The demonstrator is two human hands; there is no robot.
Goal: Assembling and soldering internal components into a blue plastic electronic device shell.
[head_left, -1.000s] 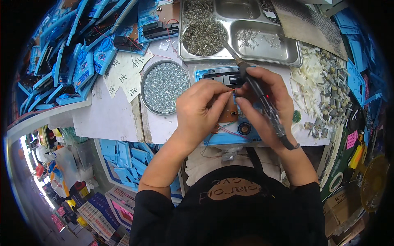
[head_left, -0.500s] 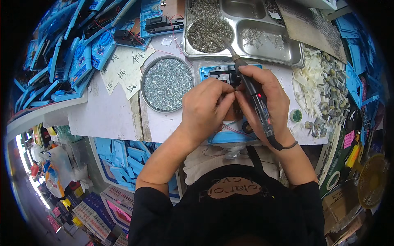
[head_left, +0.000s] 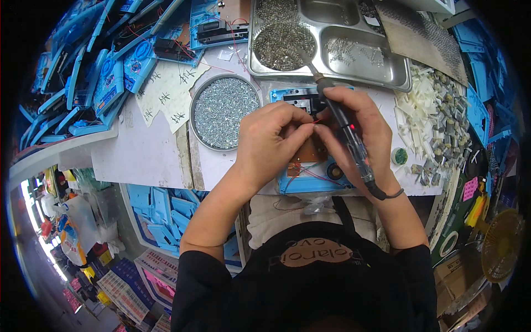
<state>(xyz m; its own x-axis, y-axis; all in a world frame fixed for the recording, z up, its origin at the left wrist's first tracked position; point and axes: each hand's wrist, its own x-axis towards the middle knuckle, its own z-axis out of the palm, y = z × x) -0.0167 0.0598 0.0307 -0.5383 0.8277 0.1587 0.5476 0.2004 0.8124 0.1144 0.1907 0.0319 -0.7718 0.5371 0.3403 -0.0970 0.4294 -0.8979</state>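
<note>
My right hand (head_left: 376, 138) is wrapped round a soldering iron (head_left: 338, 112) with a dark, partly clear handle and a small red light. The iron's metal tip points up and left, over the edge of the metal tray. My left hand (head_left: 265, 138) is closed in a pinch on a thin red wire (head_left: 316, 121), and my right fingertips meet it there. Beneath both hands lies a blue plastic casing (head_left: 310, 186). It holds a brown circuit board (head_left: 315, 152), a black slotted part (head_left: 298, 99) and a round black part (head_left: 334, 171). My fingers hide its middle.
A round dish of small metal pins (head_left: 227, 113) stands left. Behind is a compartmented metal tray (head_left: 354, 74) with small metal parts. White and grey pieces (head_left: 431, 122) and a small green pot (head_left: 399, 156) lie right. Blue casings (head_left: 105, 83) are heaped at far left.
My left hand has shifted slightly left and toward me, uncovering more of the board. The red wire shows at the fingertips. The iron stays in my right hand, almost unmoved.
</note>
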